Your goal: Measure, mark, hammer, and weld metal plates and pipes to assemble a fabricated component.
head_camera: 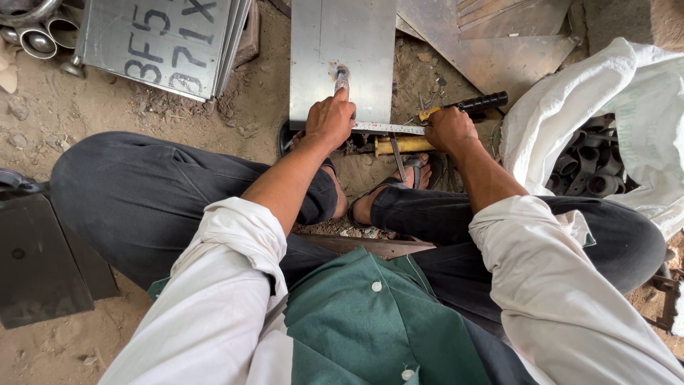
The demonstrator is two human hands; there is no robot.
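Observation:
A long grey metal sheet (342, 43) lies on the dirt ground in front of me. My left hand (330, 117) is closed around a thin marking tool (341, 78) whose tip touches the sheet near its front edge. A steel measuring tape (388, 129) runs across that edge. My right hand (449, 130) presses down on the tape's right end. Right beside that hand lies a tool with a yellow and black handle (476, 104).
A white sack (620, 78) holding dark pipe fittings (588, 164) sits at the right. A stack of marked metal sheets (164, 43) and shiny tubes (39, 32) lie at the upper left. A dark metal plate (39, 264) is at the left. Rusty sheets (499, 43) lie beyond.

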